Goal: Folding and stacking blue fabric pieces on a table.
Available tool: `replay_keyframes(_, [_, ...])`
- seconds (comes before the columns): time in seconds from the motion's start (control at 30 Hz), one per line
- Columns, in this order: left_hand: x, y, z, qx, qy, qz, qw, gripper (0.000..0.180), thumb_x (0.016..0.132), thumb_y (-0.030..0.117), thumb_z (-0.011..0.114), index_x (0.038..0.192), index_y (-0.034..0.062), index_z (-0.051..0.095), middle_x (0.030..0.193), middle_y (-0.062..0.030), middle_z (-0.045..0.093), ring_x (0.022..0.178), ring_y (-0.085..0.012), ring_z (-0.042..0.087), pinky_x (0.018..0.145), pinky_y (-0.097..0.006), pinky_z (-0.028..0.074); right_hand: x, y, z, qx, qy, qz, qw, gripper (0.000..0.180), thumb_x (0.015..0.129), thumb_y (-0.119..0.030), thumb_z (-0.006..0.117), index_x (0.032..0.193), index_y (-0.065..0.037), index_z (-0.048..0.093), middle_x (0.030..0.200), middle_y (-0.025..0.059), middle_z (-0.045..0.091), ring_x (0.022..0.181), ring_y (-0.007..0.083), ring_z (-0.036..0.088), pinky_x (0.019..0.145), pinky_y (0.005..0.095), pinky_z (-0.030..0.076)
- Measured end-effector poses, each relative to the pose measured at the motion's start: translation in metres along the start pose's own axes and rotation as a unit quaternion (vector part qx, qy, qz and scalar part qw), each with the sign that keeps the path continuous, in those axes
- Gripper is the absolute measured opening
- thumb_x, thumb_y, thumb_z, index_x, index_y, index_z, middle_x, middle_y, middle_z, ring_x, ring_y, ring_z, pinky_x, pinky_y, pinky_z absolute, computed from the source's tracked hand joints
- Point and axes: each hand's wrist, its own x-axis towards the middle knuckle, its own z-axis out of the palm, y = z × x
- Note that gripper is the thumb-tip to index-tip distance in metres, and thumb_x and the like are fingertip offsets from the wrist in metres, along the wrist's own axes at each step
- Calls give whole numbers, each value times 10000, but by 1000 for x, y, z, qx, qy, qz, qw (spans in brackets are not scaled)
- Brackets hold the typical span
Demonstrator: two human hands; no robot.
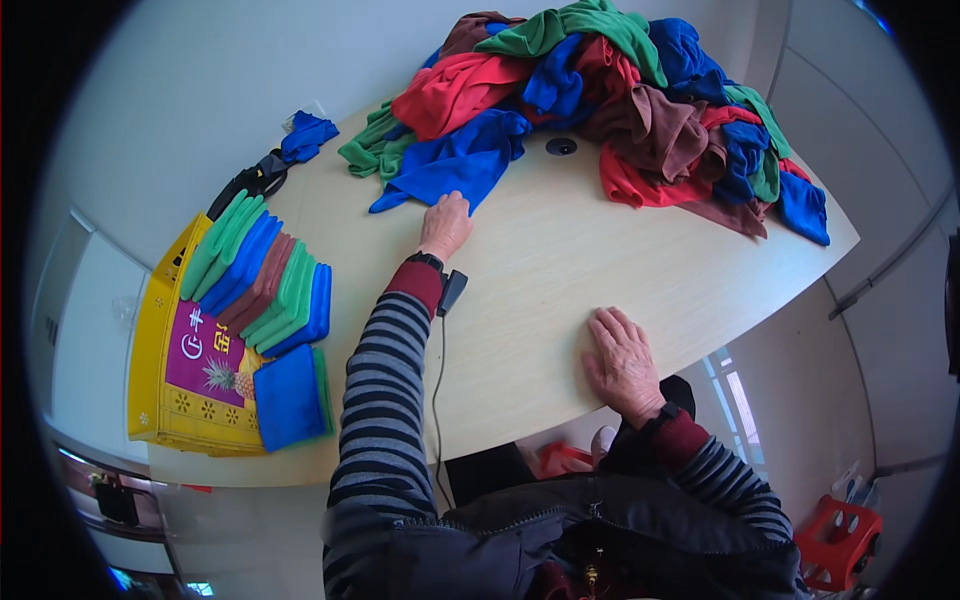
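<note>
My left hand reaches forward over the table, its fingers closed on the near edge of a blue cloth. That cloth spreads out from the front of a big loose heap of red, blue, green and brown cloths. Palm down near the table's front edge, my right hand lies with its fingers stretched out and holds nothing. At the left, a leaning row of folded cloths in green, blue and brown rests against a yellow box, with a folded blue cloth lying in front.
The yellow box stands at the table's left end. Behind it are a black strap-like item and a crumpled blue cloth by the wall. A black cable hangs from my left wrist. On the floor at lower right sits a red plastic stool.
</note>
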Motion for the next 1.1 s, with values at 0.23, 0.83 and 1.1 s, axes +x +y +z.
replay_keyframes(0.23, [-7,6,-1,-55,70,-26,996,99,870,110,639,855,56,721,1020,-161,666,1019,-351,643,866,-455,551,-1,3,2,-19,11,-6,1000,513,888,-211,640,1340,13,547,1448,190,512,1401,368,418,1164,472,334])
replay_keyframes(0.83, [-122,98,-75,-194,-128,173,957,121,777,129,575,803,28,636,918,-167,621,882,-364,621,749,-479,512,-8,4,4,-4,14,-5,1000,528,888,-218,643,1349,20,541,1459,189,509,1411,357,415,1165,462,334])
replay_keyframes(1.1, [-260,138,-173,-491,-235,179,820,161,794,122,549,826,-35,536,876,-173,553,832,-357,578,735,-420,473,-13,-13,1,26,46,-40,998,552,866,-193,684,1371,-25,538,1462,187,504,1389,358,444,1153,462,354])
